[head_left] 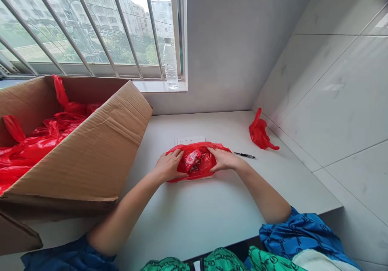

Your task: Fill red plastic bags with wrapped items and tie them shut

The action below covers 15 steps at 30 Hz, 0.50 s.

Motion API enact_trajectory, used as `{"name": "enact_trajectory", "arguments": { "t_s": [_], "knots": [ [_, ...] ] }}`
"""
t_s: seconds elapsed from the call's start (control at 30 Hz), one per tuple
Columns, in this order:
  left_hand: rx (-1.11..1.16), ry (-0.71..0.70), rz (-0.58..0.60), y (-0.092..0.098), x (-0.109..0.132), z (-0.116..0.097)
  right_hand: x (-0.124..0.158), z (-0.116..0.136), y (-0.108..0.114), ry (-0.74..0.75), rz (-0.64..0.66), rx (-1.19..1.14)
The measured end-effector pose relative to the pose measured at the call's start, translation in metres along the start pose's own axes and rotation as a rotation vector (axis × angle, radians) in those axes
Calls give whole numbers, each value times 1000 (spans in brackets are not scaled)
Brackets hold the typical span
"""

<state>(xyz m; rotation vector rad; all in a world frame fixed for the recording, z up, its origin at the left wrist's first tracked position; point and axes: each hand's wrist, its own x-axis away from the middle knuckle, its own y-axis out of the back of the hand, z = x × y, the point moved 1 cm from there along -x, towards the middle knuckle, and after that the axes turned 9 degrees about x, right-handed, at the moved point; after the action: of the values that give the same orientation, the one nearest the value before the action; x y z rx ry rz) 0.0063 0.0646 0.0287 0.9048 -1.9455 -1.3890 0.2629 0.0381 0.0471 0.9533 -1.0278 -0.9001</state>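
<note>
A red plastic bag [197, 162] lies on the white counter [212, 214] in front of me, with small red-and-white wrapped items showing inside it. My left hand [168, 166] grips the bag's left side with curled fingers. My right hand [222, 159] holds its right side, fingers closed on the plastic. A white sheet [190, 140] lies under and behind the bag.
A large open cardboard box [87, 157] with several red bags inside fills the left. A crumpled red bag [259, 133] and a black pen [245, 155] lie to the right, near the tiled wall. A clear water bottle [170, 64] stands on the window sill.
</note>
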Motion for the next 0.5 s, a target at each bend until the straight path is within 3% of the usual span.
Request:
{"name": "enact_trajectory", "arguments": {
  "t_s": [0.17, 0.33, 0.43, 0.5],
  "knots": [
    [26, -35, -96, 8, 9, -5, 15, 0, 8, 62, 25, -133],
    [46, -76, -296, 19, 8, -25, 27, 23, 23, 119, -315, -145],
    [56, -57, -267, 12, -1, -32, 17, 37, 18, 73, -489, -131],
    [64, -12, -205, 3, -6, -32, 5, 41, 8, -15, -477, -164]
  ]
}}
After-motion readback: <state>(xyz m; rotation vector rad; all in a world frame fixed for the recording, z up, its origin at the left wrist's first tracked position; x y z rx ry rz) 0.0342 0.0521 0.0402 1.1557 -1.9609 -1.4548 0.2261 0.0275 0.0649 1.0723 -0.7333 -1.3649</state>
